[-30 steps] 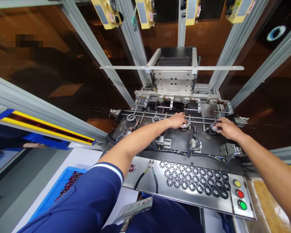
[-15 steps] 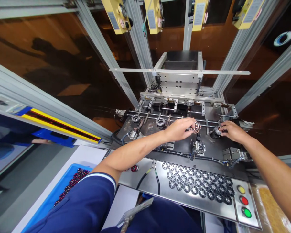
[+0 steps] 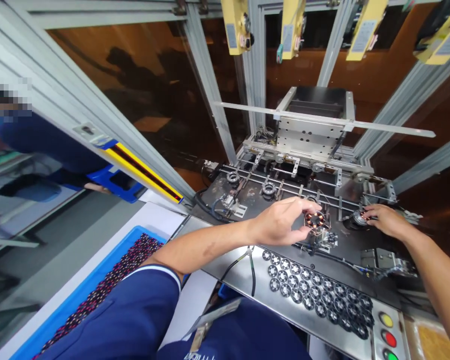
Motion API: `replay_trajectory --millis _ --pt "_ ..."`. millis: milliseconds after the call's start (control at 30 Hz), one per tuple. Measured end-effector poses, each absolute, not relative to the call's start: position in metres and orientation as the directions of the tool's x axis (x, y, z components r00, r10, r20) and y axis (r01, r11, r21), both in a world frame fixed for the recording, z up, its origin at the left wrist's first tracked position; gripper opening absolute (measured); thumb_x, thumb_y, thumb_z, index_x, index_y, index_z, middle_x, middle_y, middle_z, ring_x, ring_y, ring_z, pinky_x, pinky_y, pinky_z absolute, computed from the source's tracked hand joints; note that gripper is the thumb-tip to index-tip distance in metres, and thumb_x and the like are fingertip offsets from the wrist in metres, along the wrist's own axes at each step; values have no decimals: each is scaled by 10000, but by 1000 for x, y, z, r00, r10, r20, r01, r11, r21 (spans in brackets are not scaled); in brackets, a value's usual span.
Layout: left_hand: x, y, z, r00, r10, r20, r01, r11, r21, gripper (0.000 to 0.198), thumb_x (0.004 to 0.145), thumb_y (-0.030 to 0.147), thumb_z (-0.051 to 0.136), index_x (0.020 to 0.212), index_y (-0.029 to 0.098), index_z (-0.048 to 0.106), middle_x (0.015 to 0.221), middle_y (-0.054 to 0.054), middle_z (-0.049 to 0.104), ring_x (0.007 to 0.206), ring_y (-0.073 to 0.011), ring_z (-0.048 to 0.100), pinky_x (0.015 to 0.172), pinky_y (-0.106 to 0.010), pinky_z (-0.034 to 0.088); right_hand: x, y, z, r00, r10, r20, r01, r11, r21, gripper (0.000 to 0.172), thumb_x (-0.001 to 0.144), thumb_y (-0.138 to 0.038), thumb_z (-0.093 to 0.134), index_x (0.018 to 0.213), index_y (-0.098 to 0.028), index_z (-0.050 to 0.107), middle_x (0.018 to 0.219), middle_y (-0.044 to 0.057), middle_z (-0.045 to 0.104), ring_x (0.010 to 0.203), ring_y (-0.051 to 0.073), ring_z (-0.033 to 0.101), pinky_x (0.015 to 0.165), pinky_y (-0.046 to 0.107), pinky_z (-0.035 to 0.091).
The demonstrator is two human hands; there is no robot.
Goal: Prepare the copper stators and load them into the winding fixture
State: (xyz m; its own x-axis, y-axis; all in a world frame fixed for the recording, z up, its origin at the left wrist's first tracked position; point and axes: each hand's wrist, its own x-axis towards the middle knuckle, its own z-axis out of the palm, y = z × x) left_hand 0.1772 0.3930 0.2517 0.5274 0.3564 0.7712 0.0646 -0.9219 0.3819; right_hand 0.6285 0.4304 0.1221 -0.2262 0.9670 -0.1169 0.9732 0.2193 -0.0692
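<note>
My left hand (image 3: 285, 221) pinches a ring-shaped copper-wound part (image 3: 315, 220) between thumb and fingers, raised above the dark machine plate (image 3: 255, 192). Loose wire ends stick out from this part. Farther right, my right hand (image 3: 384, 219) has its fingers closed round another copper-wound part (image 3: 361, 217) at the rightmost round fixture. Two round metal fixtures, one at the left (image 3: 233, 177) and one nearer the middle (image 3: 269, 188), show open rings on top. A third fixture is partly hidden behind my left hand.
Rows of small black-and-silver round parts (image 3: 304, 287) lie on the steel ledge beside pliers (image 3: 250, 255). A blue tray (image 3: 108, 260) of wound parts is at the left. Yellow, red (image 3: 389, 338) and green buttons sit at lower right. Yellow units (image 3: 292, 30) hang above.
The view has swung left. My left hand has brought its wound part nearer to me and turned its face into view. My right hand stays at the rightmost fixture.
</note>
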Motion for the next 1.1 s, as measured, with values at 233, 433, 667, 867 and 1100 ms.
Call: replay_trajectory --millis 233,433,667,867,1100 --pt "68 350 204 321 798 510 396 -602 694 505 735 271 782 1156 180 519 1088 -77 713 968 -183 720 865 -302 587 554 371 175 -315 932 177 930 340 -137 244 888 -380 523 945 -183 657 1318 212 610 1141 326 637 1010 477 510" --pt "-64 269 97 15 979 202 662 -161 732 409 772 263 768 1103 185 540 997 -74 710 927 -221 711 827 -370 580 293 284 143 -611 696 377 632 716 -297 167 950 -174 465 1046 -157 600 1397 230 511 1389 349 441 1037 564 484" --pt "-96 263 19 18 991 134 697 -108 709 310 935 390 626 1120 141 629 1075 -71 680 986 -212 668 889 -440 560 111 284 51 -719 652 241 609 758 -234 136 905 -52 551 962 -98 666 1355 199 578 1354 354 475 1005 509 501" --pt "-88 256 23 -83 977 196 685 -88 723 422 838 287 717 1214 174 561 1217 -139 666 1161 -284 639 1008 -491 520 161 268 60 -637 732 242 701 680 -215 207 948 -155 584 1147 -140 640 1299 116 600 1237 264 534 1006 442 474" --pt "-70 226 65 -136 960 245 634 -106 766 447 866 255 675 1271 186 500 1288 -155 649 1197 -280 633 970 -468 540 290 192 66 -414 881 230 857 462 -228 188 982 -241 528 994 -148 691 986 135 609 896 263 558 752 393 457"
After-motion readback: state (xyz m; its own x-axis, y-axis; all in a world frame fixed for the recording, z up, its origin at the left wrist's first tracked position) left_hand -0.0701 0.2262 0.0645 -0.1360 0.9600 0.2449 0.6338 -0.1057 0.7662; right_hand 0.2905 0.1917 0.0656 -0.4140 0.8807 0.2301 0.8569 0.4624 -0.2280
